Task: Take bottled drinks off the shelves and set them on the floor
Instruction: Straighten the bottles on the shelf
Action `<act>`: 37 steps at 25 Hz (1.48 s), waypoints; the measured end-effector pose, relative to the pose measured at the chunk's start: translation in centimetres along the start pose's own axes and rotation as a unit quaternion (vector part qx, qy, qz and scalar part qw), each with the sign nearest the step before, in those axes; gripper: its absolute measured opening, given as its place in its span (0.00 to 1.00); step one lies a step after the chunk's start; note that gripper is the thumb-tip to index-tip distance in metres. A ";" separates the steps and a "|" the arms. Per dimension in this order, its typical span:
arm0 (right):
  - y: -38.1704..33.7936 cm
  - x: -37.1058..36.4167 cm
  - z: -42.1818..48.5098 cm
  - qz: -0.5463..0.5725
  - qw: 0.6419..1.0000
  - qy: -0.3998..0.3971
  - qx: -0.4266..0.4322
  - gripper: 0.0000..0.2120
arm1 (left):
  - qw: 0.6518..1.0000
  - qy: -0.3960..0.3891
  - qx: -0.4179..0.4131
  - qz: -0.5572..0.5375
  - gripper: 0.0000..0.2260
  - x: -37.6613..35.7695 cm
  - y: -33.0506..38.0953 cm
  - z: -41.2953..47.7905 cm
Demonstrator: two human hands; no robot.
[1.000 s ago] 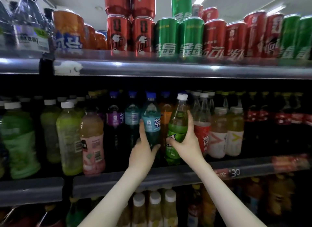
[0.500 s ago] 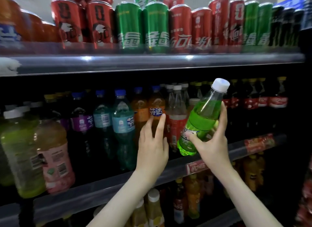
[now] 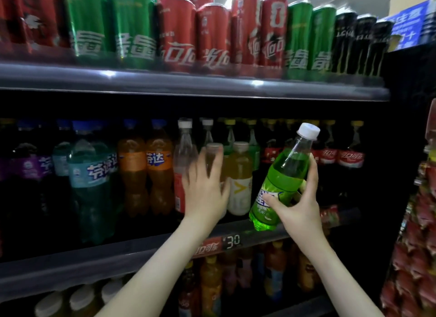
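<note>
My right hand (image 3: 299,198) grips a green soda bottle (image 3: 283,175) with a white cap, tilted to the right and held clear of the middle shelf (image 3: 141,253). My left hand (image 3: 205,189) reaches into that shelf with fingers spread, blurred, in front of a clear bottle with a red label (image 3: 181,170) and a pale yellow bottle (image 3: 239,182). I cannot tell whether its fingers touch a bottle. Orange soda bottles (image 3: 144,170) and a teal bottle (image 3: 92,175) stand to the left.
Red, green and black cans (image 3: 177,33) line the upper shelf. Dark cola bottles (image 3: 339,156) stand at the right of the middle shelf. More bottles (image 3: 212,283) fill the shelf below. A rack of red packets (image 3: 420,246) hangs at the right edge.
My right hand has lifted the green bottle off the shelf and moved it right. My left hand has shifted right from the teal bottle toward the clear and yellow bottles. The view has panned right.
</note>
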State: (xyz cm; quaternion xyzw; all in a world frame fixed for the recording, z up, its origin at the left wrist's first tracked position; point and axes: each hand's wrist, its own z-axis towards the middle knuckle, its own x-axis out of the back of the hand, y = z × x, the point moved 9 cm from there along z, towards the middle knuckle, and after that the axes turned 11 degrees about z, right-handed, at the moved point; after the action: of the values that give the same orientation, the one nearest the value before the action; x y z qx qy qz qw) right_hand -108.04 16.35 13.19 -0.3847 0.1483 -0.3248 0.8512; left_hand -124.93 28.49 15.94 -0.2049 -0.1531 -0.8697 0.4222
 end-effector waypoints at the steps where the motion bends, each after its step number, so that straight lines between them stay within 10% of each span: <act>1: 0.4 0.2 0.5 0.002 1.000 -0.003 -0.004 0.53 | 1.000 -0.010 -0.023 0.007 0.34 -0.5 1.4 0.2; 10: 0.2 1.4 3.5 0.053 0.998 -0.014 0.031 0.52 | 0.988 -0.066 0.066 0.120 0.27 -3.4 2.1 4.3; 16: 1.0 0.3 3.6 0.073 0.996 -0.015 0.039 0.52 | 0.995 0.031 0.042 -0.086 0.25 0.1 2.6 3.5; 19: 1.2 -0.7 3.3 0.077 0.996 -0.023 0.042 0.53 | 0.979 -0.046 0.070 -0.185 0.32 0.2 1.7 0.8; 37: 0.7 -13.5 2.1 0.005 0.982 -0.186 0.018 0.49 | 0.925 0.081 0.227 -0.293 0.22 10.1 -8.9 -1.9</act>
State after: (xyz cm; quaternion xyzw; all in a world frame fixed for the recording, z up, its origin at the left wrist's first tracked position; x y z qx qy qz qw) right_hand -116.73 26.81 14.09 -0.4226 -0.0169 -0.2457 0.8722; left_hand -138.13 26.19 18.36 0.0216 -0.3654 -0.9100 0.1945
